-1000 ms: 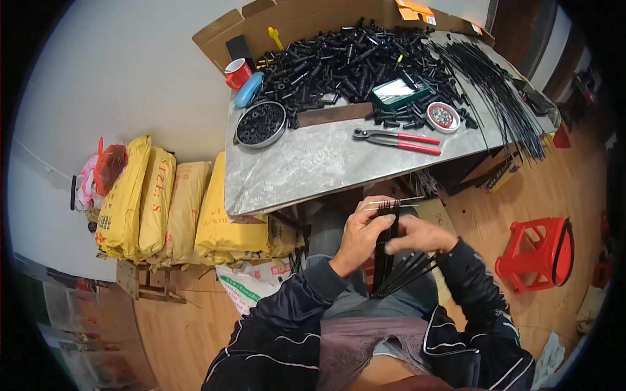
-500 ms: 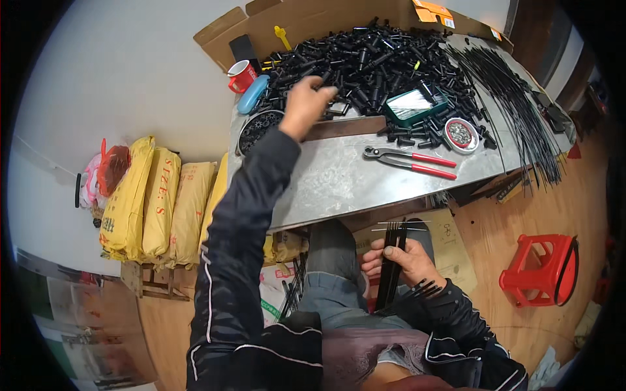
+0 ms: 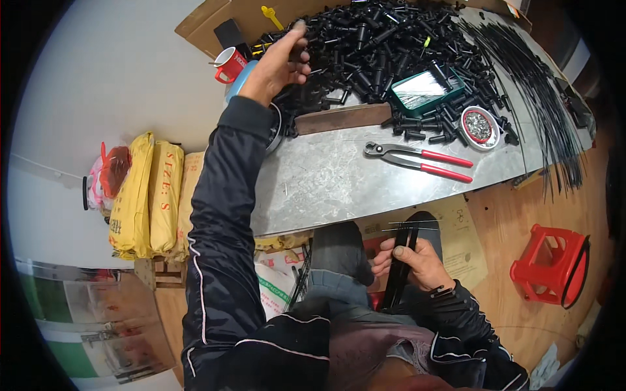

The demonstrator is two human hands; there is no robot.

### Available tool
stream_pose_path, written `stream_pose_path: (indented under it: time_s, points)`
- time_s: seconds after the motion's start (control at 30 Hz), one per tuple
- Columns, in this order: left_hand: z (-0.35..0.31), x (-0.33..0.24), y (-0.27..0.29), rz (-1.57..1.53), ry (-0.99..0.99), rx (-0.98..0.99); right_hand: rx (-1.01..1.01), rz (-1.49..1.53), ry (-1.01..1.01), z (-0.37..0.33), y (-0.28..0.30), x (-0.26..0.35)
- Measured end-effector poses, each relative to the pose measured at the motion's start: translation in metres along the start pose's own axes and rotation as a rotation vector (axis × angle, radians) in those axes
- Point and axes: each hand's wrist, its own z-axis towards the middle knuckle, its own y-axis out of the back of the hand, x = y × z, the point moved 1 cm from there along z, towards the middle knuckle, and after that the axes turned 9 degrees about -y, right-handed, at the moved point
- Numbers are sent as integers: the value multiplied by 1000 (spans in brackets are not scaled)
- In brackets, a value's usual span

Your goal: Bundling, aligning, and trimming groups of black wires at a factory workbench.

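Tubes (image 3: 391, 45) are piling on the table (image 3: 326, 182); left hand (image 3: 277, 62) is pinching one. Right hand (image 3: 411, 260) is gripping rods (image 3: 399, 267), fingers curled. Rods could slip if that grip is loosening.

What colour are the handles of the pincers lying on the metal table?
Red. The pincers have red handles and dark metal jaws, seen clearly in the head view.

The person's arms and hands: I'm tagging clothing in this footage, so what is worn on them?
Both arms wear a dark, slightly shiny jacket with thin white piping lines along the sleeves and plain dark cuffs at the wrists. The left hand and right hand are bare: no gloves, and no rings or watch that I can make out.
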Motion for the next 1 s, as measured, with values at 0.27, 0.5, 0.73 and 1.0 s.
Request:
stream_pose_path:
  time_s: [0.27, 0.5, 0.73, 1.0]
  points:
    - [-33, 32, -49, 967, -351, 79, -3, 9, 20, -4, -4, -4]
    - [-20, 37, -78, 1181, -310, 94, 7, -2, 31, -9, -6, -6]
    - [-89, -2, -64, 623, -233, 264, -17, 5, 37, -10, -11, -11]
    - [-262, 25, -88, -260, 232, 456, -45, -24, 157, -14, -24, -26]
